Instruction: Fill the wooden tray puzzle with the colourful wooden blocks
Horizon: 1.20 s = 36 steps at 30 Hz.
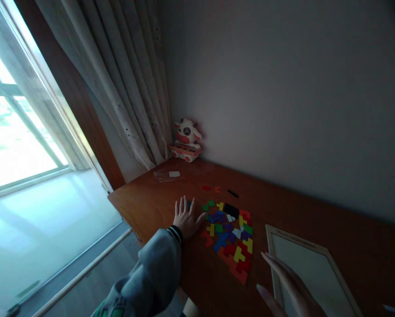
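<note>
My left hand (187, 220) lies with fingers spread on the wooden table, its thumb at the left side of a group of flat coloured puzzle pieces (239, 254). A small dark blue piece (189, 204) shows beside its fingers. At the lower right, my right hand (288, 286) is over the left edge of a wood-framed pale board (309, 257), its fingers apart and nothing visible between them. Among the pieces are red, yellow, green, blue, purple, white and black ones, many touching. A red piece (206, 188), an orange piece (217, 189) and a black bar (232, 193) lie apart, farther back.
A cow-shaped toy (186, 140) stands in the back corner of the table (141, 193). In front of it is a clear plastic bag with a white piece (174, 174). A curtain (131, 88) and window are at the left; a grey wall rises behind.
</note>
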Available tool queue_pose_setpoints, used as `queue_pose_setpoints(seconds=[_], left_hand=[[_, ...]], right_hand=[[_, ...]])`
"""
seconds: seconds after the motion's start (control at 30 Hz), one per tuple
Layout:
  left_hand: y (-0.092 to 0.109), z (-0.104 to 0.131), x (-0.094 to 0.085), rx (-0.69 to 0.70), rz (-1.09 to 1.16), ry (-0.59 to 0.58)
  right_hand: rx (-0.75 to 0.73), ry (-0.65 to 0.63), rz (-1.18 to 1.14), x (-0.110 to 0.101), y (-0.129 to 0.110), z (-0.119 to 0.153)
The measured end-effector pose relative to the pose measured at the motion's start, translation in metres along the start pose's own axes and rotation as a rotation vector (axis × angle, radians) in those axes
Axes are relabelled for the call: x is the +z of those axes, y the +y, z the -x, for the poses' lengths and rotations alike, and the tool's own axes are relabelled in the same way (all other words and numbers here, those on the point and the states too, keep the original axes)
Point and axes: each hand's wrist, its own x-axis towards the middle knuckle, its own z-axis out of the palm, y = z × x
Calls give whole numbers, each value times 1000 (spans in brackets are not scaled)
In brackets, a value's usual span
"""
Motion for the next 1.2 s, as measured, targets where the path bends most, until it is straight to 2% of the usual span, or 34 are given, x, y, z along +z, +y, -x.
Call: queue_pose_setpoints(seconds=[0.1, 0.17, 0.27, 0.37, 0.47, 0.6, 0.77, 1.0, 1.1, 1.2], left_hand=[[4, -21, 4, 16, 48, 21], [6, -31, 6, 65, 94, 8], [9, -45, 9, 237, 164, -25], [10, -61, 13, 340, 201, -32], [12, -81, 17, 307, 205, -54], [15, -98, 19, 349, 211, -114], [21, -94, 15, 497, 233, -188], [34, -59, 3, 656, 366, -259], [39, -39, -5, 704, 399, -277], [42, -17, -14, 665, 366, -254]], right_hand=[[-6, -235, -29, 16, -4, -72], [32, -297, -9, 33, -1, -118], [55, -385, 86, 63, 8, -175], [112, -420, 177, 91, 19, -211], [161, -458, 201, 112, 30, -230], [131, -535, 195, 130, 37, -236], [61, -594, 145, 130, 37, -230], [28, -622, 35, 91, 30, -183], [41, -562, 3, 74, 22, -158], [92, -458, 15, 57, 17, -129]])
